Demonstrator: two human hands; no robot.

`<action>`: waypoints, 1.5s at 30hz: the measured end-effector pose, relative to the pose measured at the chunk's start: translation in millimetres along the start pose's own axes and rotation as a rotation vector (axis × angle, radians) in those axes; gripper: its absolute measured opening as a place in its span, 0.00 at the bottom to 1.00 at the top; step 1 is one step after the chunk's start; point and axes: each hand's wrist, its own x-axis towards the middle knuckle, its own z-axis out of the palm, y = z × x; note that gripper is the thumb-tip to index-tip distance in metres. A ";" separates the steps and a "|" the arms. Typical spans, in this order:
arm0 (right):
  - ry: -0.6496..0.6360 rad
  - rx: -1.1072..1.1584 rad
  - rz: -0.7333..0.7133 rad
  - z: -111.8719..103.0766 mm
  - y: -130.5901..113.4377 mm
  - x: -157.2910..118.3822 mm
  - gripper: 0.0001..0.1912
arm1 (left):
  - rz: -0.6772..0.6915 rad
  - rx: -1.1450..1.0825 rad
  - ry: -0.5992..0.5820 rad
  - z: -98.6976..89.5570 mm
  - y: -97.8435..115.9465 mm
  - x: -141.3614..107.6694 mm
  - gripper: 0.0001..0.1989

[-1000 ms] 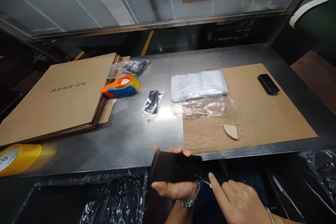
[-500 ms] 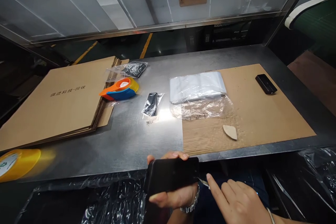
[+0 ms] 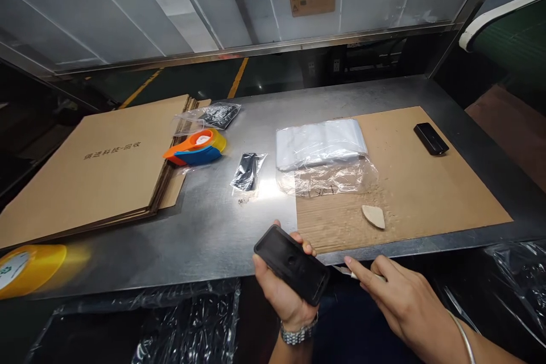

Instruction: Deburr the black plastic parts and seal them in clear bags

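Head view: the left hand [image 3: 286, 290] clamps a black case [image 3: 292, 264]; the right hand [image 3: 394, 290] (apart from it) grips a thin blade [image 3: 344, 271].

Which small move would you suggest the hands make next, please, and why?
I would probably guide the blade lightly along the nearest edge of the black part. The left hand supports that part, and the right hand already points the blade at its right end, though whether they touch is unclear.
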 end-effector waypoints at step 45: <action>-0.187 0.003 -0.011 -8.0 -1.6 -1.5 0.14 | -0.227 0.077 -0.089 -0.6 -2.3 -0.7 0.22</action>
